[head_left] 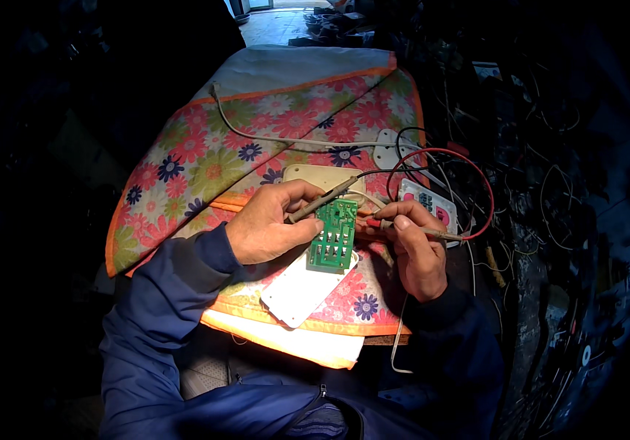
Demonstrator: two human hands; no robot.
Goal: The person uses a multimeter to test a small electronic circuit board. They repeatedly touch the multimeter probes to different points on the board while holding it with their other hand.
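A green circuit board [333,246] lies tilted over a white plastic casing [293,297]. My left hand [271,224] is closed on a black-wired test probe [333,192], its thumb at the board's left edge. My right hand [421,260] grips a probe with a red tip [382,224] and a red lead, just right of the board, fingers curled. A cream housing part [307,174] lies behind the board. Another white piece with pink buttons [432,191] rests to the right, among black, red and white wires.
The flowered cloth [197,161] covers the work surface. A small white plate with holes [386,150] and a white cable [256,138] lie farther back. The dark right side holds tangled wires and clutter [542,213]. Beyond is a lit floor [271,26].
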